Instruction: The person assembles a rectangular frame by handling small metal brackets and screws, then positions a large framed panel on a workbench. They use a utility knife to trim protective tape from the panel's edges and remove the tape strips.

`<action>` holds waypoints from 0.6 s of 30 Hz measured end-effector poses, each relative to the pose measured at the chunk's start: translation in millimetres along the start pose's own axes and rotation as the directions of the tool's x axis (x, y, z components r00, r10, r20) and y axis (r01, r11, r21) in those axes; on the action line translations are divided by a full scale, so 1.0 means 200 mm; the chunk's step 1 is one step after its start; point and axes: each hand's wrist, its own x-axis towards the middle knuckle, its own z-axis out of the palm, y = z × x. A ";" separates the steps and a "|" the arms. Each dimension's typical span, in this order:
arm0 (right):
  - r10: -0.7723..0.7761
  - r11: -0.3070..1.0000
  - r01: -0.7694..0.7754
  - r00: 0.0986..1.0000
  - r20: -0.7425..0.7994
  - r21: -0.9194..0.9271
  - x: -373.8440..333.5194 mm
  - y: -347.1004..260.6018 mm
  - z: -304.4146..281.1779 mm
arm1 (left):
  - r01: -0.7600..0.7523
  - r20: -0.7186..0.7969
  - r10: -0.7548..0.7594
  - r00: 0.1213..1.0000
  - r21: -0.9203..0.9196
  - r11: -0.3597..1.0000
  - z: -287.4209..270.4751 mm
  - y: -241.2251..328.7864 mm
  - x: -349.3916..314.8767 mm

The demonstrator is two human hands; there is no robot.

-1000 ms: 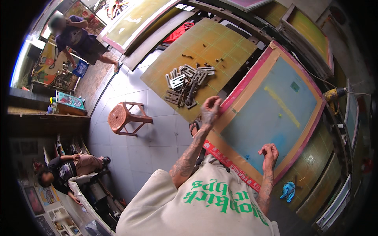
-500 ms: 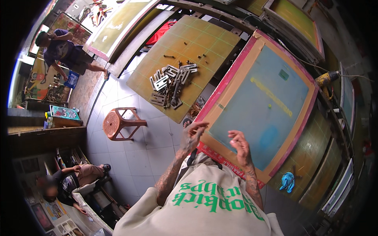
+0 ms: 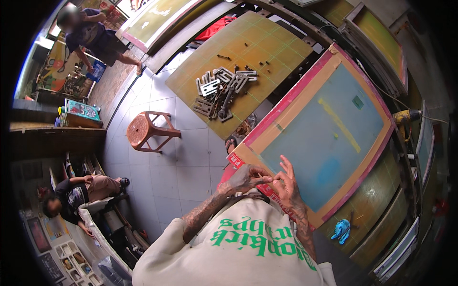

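My left hand [image 3: 248, 178] and my right hand [image 3: 288, 187] meet fingertip to fingertip above the near edge of a screen-printing frame [image 3: 285, 126]. The left fingers are closed together and point to the right. On the right hand, thumb and forefinger pinch where they meet the left, and the other fingers stretch upward. Anything between the fingertips is too small to make out. The frame has a pink-red edge, brown tape around its border and a grey-blue mesh [image 3: 315, 148] with a yellow streak and a blue patch. Red printed tape [image 3: 235, 161] runs along its near side.
Beyond lies a board [image 3: 276, 40] with metal brackets [image 3: 210, 87], bolts and a wrench. A brown plastic stool [image 3: 138, 131] stands on the tiles. One person [image 3: 98, 35] stands far left; another [image 3: 71, 195] sits lower left. A yellow drill [image 3: 405, 116] and blue cloth [image 3: 341, 231] are at right.
My hands, apart over the frame before, have come together at its near edge with fingertips touching. The whole view has shifted somewhat. The standing person holds much the same pose.
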 end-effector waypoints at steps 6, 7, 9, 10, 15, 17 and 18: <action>-0.082 0.987 0.091 0.994 0.078 -0.129 0.10 -0.05 0.00 | -0.084 -0.086 0.081 0.993 -0.033 0.996 -0.05 -0.13 -0.02; -0.099 0.979 0.110 0.993 0.072 -0.172 0.15 -0.07 0.02 | -0.140 -0.159 0.127 0.979 -0.069 0.988 -0.07 -0.17 -0.02; -0.121 0.964 0.133 0.991 0.065 -0.230 0.28 -0.10 0.09 | -0.011 -0.290 0.014 0.957 0.012 1.000 -0.15 -0.04 -0.08; -0.129 0.958 0.144 0.989 0.075 -0.249 0.37 -0.11 0.16 | -0.101 -0.424 0.134 0.896 0.100 0.990 -0.20 -0.16 -0.06; -0.183 0.892 0.248 0.962 0.201 -0.377 0.85 -0.05 0.46 | 0.002 -0.711 0.139 0.690 0.193 0.981 -0.51 -0.23 -0.05; -0.051 0.855 0.172 0.967 0.251 -0.489 1.01 0.00 0.54 | 0.132 -0.747 0.118 0.654 0.266 0.955 -0.58 -0.23 -0.01; 0.014 0.827 0.150 0.958 0.287 -0.541 1.06 -0.02 0.58 | 0.203 -0.777 0.102 0.621 0.285 0.937 -0.61 -0.25 -0.01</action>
